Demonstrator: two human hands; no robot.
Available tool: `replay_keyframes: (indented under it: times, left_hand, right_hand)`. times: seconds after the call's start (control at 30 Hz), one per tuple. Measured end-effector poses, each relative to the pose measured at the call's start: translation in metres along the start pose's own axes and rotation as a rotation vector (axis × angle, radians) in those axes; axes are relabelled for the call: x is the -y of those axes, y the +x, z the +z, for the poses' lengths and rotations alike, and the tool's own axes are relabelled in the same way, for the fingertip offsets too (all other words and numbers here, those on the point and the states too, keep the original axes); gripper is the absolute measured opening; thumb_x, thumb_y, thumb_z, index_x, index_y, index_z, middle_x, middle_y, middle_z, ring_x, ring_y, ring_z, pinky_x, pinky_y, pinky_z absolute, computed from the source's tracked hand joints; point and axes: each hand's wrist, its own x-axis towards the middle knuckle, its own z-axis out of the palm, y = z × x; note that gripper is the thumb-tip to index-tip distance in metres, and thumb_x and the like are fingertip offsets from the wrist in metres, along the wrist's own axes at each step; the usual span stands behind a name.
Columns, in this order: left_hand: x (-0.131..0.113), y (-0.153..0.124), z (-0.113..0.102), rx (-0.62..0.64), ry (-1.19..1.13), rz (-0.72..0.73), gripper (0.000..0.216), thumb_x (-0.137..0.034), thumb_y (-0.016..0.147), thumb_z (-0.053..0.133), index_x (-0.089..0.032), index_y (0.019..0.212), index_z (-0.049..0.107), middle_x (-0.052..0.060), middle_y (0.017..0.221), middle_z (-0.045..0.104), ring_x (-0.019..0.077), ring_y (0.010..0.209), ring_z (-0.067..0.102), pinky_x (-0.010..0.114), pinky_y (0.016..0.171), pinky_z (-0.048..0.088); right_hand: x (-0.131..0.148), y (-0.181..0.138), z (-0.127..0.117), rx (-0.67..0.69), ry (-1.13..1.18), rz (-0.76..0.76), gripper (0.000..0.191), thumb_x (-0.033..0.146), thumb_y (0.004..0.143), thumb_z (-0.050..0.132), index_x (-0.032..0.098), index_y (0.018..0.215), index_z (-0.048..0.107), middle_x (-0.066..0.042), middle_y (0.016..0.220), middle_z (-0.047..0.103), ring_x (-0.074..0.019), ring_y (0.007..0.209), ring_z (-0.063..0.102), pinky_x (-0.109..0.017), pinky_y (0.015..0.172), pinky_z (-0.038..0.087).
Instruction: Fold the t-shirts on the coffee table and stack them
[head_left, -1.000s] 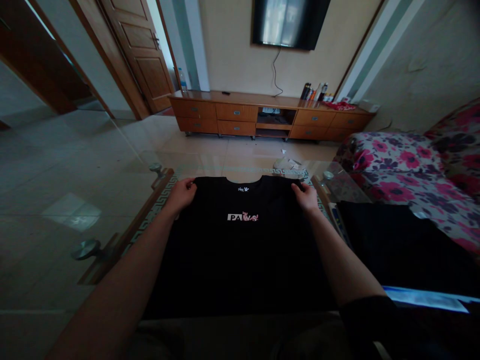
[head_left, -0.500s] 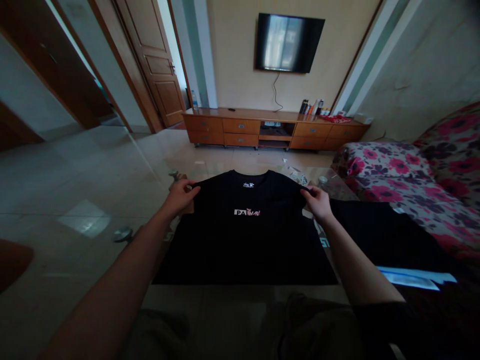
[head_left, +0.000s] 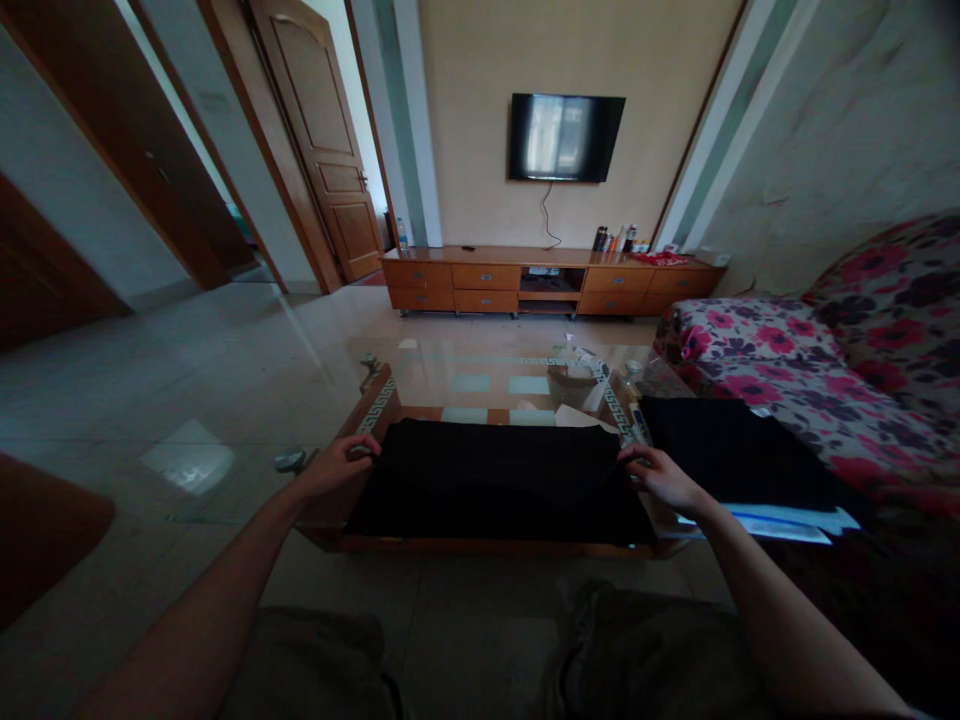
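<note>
black shirt (head_left: 495,480) is laid folded flat on the glass table (head_left: 480,380), its side edges pinched in the closed left hand (head_left: 337,465) and right hand (head_left: 660,475), probably so the fold is held straight.

Dim living room, pale tiled floor (head_left: 187,380).
Wall television (head_left: 566,137) above long wooden cabinet (head_left: 551,282); floral sofa (head_left: 787,360) right, door (head_left: 322,150) left.

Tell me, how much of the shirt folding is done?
Done: the black shirt lies folded into a wide band on the glass table. In hand: the left hand and right hand pinch its two ends. Left, probably: folding that wide band narrower, like the dark pile beside it.
</note>
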Motion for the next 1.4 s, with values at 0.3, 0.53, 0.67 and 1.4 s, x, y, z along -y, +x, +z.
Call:
replay_keyframes:
  times: [0.3, 0.53, 0.67, 1.4]
  left_hand:
    - [0.013, -0.008, 0.029, 0.112, 0.392, 0.113, 0.027, -0.021, 0.066, 0.062, -0.021, 0.092, 0.069, 0.005, 0.105, 0.059, 0.0214, 0.092, 0.059, 0.035, 0.086, 0.049]
    - [0.015, -0.003, 0.037, 0.03, 0.48, 0.102, 0.029, -0.047, 0.089, 0.059, -0.02, 0.08, 0.066, 0.004, 0.094, 0.056, 0.0216, 0.088, 0.059, 0.036, 0.083, 0.047]
    - [0.013, 0.007, 0.046, -0.036, 0.57, 0.091, 0.031, -0.046, 0.091, 0.057, -0.021, 0.074, 0.061, 0.005, 0.091, 0.056, 0.022, 0.085, 0.059, 0.037, 0.083, 0.047]
    - [0.012, 0.076, 0.075, -0.423, 0.455, -0.406, 0.035, -0.051, 0.094, 0.044, -0.023, 0.088, 0.064, 0.014, 0.094, 0.073, 0.0334, 0.094, 0.068, 0.041, 0.08, 0.047]
  right_hand:
    - [-0.015, 0.013, 0.008, 0.067, -0.689, -0.183, 0.027, 0.016, 0.068, 0.068, 0.019, 0.094, 0.075, -0.01, 0.121, 0.063, -0.0229, 0.111, 0.062, -0.032, 0.104, 0.046]
    - [-0.015, 0.019, 0.011, 0.038, -0.78, -0.04, 0.011, 0.015, 0.072, 0.066, 0.02, 0.077, 0.074, -0.008, 0.12, 0.069, -0.0231, 0.114, 0.064, -0.029, 0.103, 0.045]
    - [-0.012, 0.033, 0.019, -0.097, -0.774, 0.04, 0.018, 0.026, 0.087, 0.06, 0.02, 0.096, 0.075, -0.009, 0.108, 0.074, -0.0227, 0.103, 0.069, -0.029, 0.094, 0.048]
    - [-0.017, 0.082, 0.034, -0.32, -0.693, 0.341, 0.045, 0.051, 0.099, 0.044, 0.017, 0.109, 0.072, -0.019, 0.107, 0.074, -0.031, 0.104, 0.071, -0.038, 0.089, 0.051]
